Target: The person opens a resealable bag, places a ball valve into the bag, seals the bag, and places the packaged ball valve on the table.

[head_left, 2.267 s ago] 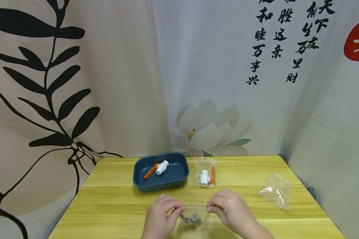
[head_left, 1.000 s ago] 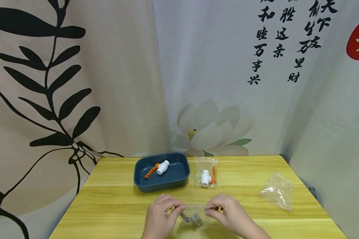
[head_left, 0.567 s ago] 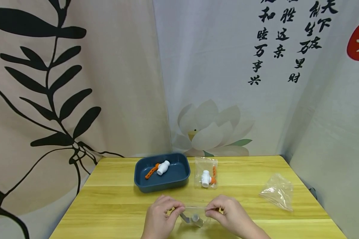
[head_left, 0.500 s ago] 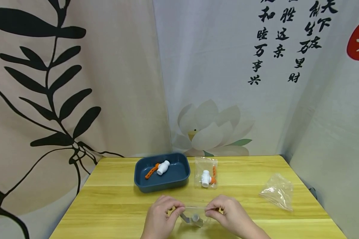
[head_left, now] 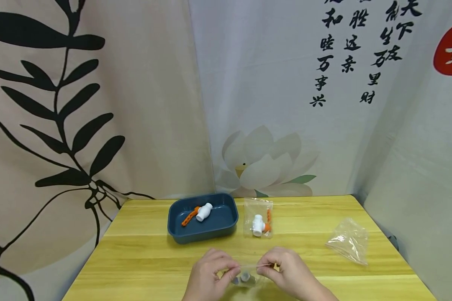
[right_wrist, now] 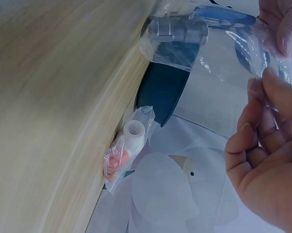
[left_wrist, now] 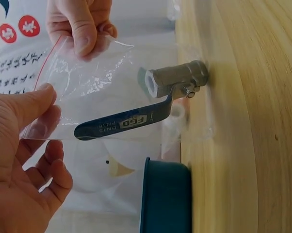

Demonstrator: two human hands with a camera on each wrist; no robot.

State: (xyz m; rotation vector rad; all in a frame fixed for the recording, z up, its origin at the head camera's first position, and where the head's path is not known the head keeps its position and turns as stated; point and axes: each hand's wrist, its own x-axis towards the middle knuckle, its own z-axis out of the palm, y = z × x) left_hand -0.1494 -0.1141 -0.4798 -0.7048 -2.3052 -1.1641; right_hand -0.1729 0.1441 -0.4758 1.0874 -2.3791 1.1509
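Observation:
Between both hands a clear zip bag (left_wrist: 92,73) with a red line along its mouth is held up over the table. Inside it sits a metal ball valve (left_wrist: 180,77) with a dark blue lever handle (left_wrist: 126,120); in the right wrist view the valve body hangs at the bag's lower end, by the tabletop. My left hand (head_left: 212,274) pinches one top corner between thumb and forefinger, its other fingers loosely curled. At the opposite corner, my right hand (head_left: 286,271) pinches the bag's edge. Whether the seal is parted cannot be told.
A dark blue tray (head_left: 207,237) holds a white plastic valve (head_left: 204,212) with an orange handle. Right of the tray lies a clear bag (head_left: 251,205) with a similar valve inside. A crumpled clear bag (head_left: 348,242) lies on the table's right side. Printed curtains hang behind.
My left hand has shifted right, closer to the right hand, and the bag's mouth spans less between them. The lever, seen beside the left thumb before, now shows less in the head view.

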